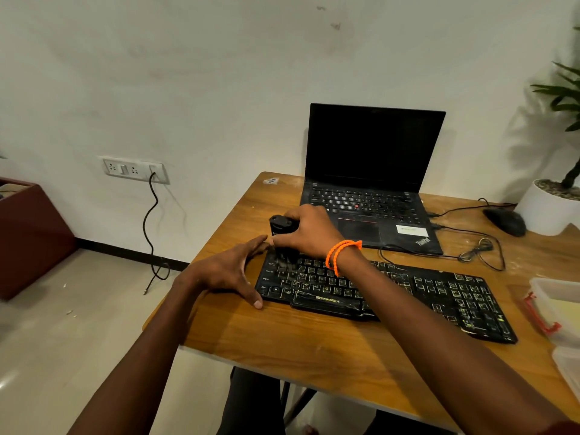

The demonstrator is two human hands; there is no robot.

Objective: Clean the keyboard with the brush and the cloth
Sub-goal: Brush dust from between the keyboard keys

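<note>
Item 1: keyboard [408, 296], long axis left-right before me; my right hand [309, 232] grips the brush [281, 229] over its left end, left hand [232, 271] splayed open beside that edge.

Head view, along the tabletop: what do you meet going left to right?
Left hand → brush → right hand → laptop → mouse → white plant pot. The keyboard spans most of this stretch, so it is left out.
</note>
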